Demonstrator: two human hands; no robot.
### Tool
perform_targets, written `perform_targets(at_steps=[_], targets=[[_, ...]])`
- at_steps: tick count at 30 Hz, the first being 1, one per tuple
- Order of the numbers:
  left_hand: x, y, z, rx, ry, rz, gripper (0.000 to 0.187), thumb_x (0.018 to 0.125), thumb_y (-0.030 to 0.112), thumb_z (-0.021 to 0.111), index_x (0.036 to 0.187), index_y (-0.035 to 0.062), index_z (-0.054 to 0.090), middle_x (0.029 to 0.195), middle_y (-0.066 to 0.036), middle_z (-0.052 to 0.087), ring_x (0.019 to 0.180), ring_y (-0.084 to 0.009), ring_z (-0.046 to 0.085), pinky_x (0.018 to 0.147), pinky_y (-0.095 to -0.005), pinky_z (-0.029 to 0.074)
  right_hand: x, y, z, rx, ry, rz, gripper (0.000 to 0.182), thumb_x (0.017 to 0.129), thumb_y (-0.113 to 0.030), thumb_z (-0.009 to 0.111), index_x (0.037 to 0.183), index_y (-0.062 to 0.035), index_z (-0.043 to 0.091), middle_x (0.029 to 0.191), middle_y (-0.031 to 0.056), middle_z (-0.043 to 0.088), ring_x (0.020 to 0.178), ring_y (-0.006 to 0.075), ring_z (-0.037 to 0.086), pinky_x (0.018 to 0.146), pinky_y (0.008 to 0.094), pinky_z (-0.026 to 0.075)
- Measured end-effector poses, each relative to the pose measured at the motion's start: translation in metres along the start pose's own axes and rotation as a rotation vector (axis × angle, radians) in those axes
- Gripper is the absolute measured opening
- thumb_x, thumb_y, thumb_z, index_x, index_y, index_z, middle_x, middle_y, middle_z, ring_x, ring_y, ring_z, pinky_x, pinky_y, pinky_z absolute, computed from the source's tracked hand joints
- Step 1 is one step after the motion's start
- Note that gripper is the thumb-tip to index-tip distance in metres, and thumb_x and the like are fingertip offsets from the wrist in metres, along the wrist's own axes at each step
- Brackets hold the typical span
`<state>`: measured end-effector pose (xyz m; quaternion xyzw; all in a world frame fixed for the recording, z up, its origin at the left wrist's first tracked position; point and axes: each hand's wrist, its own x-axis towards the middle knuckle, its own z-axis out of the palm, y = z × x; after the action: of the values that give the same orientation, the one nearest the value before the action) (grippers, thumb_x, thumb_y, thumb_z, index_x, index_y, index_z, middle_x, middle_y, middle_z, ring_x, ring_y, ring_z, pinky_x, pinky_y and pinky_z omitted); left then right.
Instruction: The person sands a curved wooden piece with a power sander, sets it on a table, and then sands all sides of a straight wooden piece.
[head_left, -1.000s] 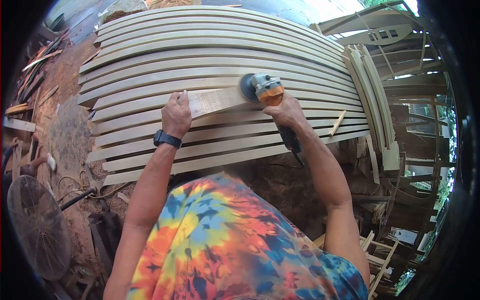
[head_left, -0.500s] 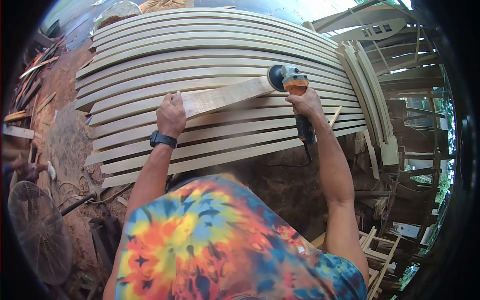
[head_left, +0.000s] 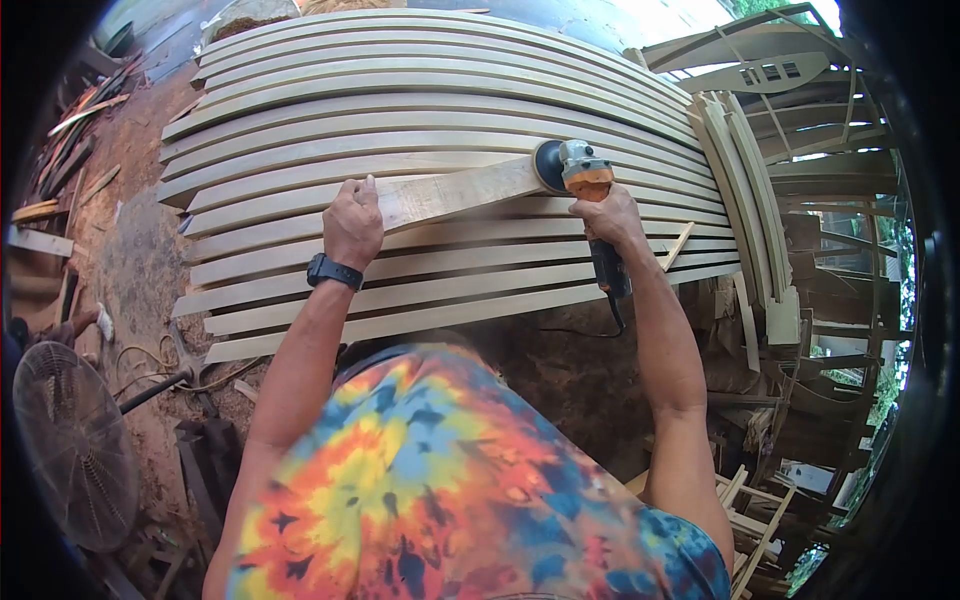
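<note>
My left hand is closed round the near-left end of a short, wide wooden board, a dark watch on that wrist. The board lies slanted across a layer of long pale slats. In my right hand is an orange and black angle grinder, gripped round its body. Its dark round sanding disc is right at the board's far-right end. A black cord hangs from the grinder's lower end.
More planks are stacked crosswise at the slats' right end. A round mesh fan stands at lower left. Offcuts litter the earth floor on the left, and wooden racks with shaped pieces line the right side.
The view has shifted slightly, so most of the scene sits a little to the right. Both hands keep their grips, and the disc stays at the board's end.
</note>
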<state>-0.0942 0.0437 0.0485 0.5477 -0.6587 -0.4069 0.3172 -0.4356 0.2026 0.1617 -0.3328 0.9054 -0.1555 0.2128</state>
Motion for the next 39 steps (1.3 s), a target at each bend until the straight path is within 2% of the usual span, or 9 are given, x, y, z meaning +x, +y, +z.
perform_targets(at_steps=[1,4,8,15,20,25,27,33,39], targets=[[0.000,0.000,-0.001,-0.004,-0.009,-0.006,0.047,0.111,0.041,0.052,0.096,-0.0012,0.066,0.077,-0.027,0.070,0.078,-0.0468,0.071,0.071,-0.0513,0.054,-0.004,-0.008,-0.001,-0.005,-0.047,0.061,0.059,0.070,-0.034,0.081,0.112,0.0062,0.071,0.096,0.0210,0.077,0.090,0.0304,0.077,0.085,0.0407,0.060],[-0.001,0.001,-0.002,0.000,-0.017,-0.012,0.047,0.111,0.041,0.052,0.096,-0.0012,0.066,0.076,-0.027,0.070,0.077,-0.0464,0.071,0.070,-0.0510,0.054,-0.003,-0.002,0.010,-0.018,-0.006,0.015,0.059,0.071,-0.034,0.081,0.114,0.0056,0.070,0.101,0.0224,0.077,0.096,0.0331,0.076,0.088,0.0419,0.060],[0.002,-0.005,0.001,-0.024,-0.035,-0.023,0.047,0.111,0.041,0.052,0.096,-0.0014,0.066,0.076,-0.027,0.069,0.076,-0.0467,0.071,0.070,-0.0511,0.054,-0.010,-0.001,0.015,-0.062,-0.012,-0.068,0.057,0.072,-0.033,0.080,0.114,0.0042,0.070,0.104,0.0220,0.077,0.096,0.0338,0.076,0.089,0.0421,0.059],[0.002,-0.004,-0.001,-0.005,-0.028,0.002,0.047,0.111,0.041,0.052,0.097,-0.0015,0.067,0.076,-0.027,0.070,0.077,-0.0468,0.071,0.070,-0.0513,0.054,0.004,-0.001,0.005,-0.049,-0.100,0.110,0.053,0.073,-0.034,0.080,0.109,0.0045,0.071,0.101,0.0220,0.077,0.096,0.0332,0.076,0.089,0.0425,0.060],[0.001,0.001,-0.003,0.001,-0.042,-0.012,0.047,0.111,0.041,0.052,0.096,-0.0018,0.066,0.078,-0.028,0.070,0.078,-0.0475,0.071,0.072,-0.0517,0.054,-0.021,-0.027,0.020,-0.120,-0.039,-0.114,0.054,0.074,-0.034,0.078,0.109,0.0056,0.071,0.099,0.0236,0.076,0.095,0.0350,0.076,0.088,0.0423,0.060],[0.003,-0.003,-0.002,0.024,-0.038,0.000,0.047,0.111,0.041,0.051,0.097,-0.0016,0.066,0.079,-0.028,0.070,0.080,-0.0488,0.071,0.073,-0.0531,0.054,-0.005,-0.013,0.015,-0.098,-0.086,-0.092,0.056,0.073,-0.034,0.078,0.112,0.0041,0.071,0.101,0.0224,0.077,0.097,0.0354,0.076,0.089,0.0432,0.059],[0.003,-0.003,-0.002,0.023,-0.038,0.010,0.047,0.111,0.041,0.051,0.097,-0.0016,0.066,0.079,-0.029,0.070,0.080,-0.0491,0.071,0.073,-0.0533,0.054,0.004,-0.005,0.012,-0.064,-0.090,0.046,0.058,0.073,-0.035,0.079,0.115,0.0037,0.070,0.106,0.0225,0.077,0.098,0.0354,0.076,0.090,0.0439,0.059],[0.003,-0.001,-0.002,0.033,-0.055,-0.003,0.048,0.111,0.043,0.052,0.097,-0.0014,0.066,0.078,-0.028,0.070,0.080,-0.0488,0.071,0.073,-0.0529,0.054,-0.019,-0.023,0.028,-0.095,-0.105,-0.077,0.058,0.072,-0.034,0.079,0.116,0.0038,0.070,0.107,0.0226,0.077,0.100,0.0356,0.076,0.091,0.0438,0.059],[0.005,-0.008,0.000,0.006,-0.055,-0.024,0.048,0.110,0.043,0.052,0.096,-0.0014,0.067,0.078,-0.028,0.071,0.079,-0.0471,0.072,0.073,-0.0518,0.055,-0.009,-0.018,0.019,-0.084,-0.094,-0.044,0.057,0.073,-0.033,0.079,0.116,0.0037,0.069,0.103,0.0232,0.077,0.097,0.0365,0.076,0.087,0.0433,0.060]])
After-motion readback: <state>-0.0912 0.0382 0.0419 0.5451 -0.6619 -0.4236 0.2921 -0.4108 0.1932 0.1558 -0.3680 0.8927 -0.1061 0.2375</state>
